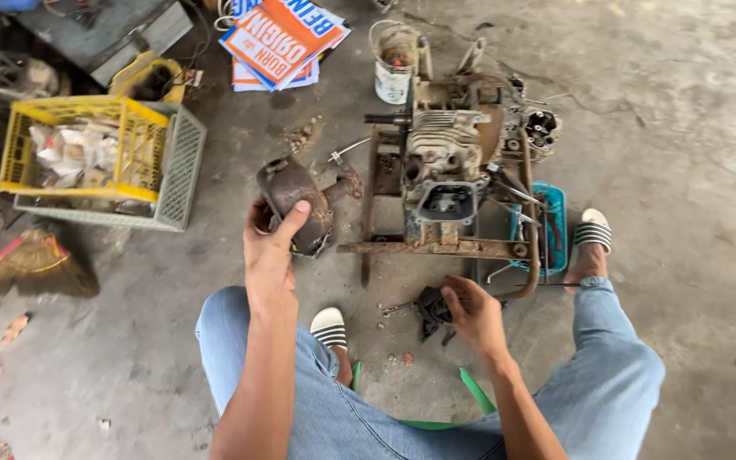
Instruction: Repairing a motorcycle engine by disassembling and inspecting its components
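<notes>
Right hand (470, 313) on black part (430, 308), left hand (270, 247) gripping muffler (296, 200)

Stained grey concrete floor (683, 128) in daylight, with a yellow crate (78, 145) at the left.

Rusty matt metal muffler (296, 203); rough concrete floor (683, 128).

An engine (449, 170) stood on the floor (692, 128) ahead of the seated person, mounted in a frame (436, 248). A muffler (296, 204), held up in the left hand (270, 247), lay left of the engine. The right hand (470, 311) rested on a small part (432, 311) before the frame. A tray (555, 221) lay right of the engine, a can (393, 64) behind it, and stacked crates (104, 158) far left.
</notes>
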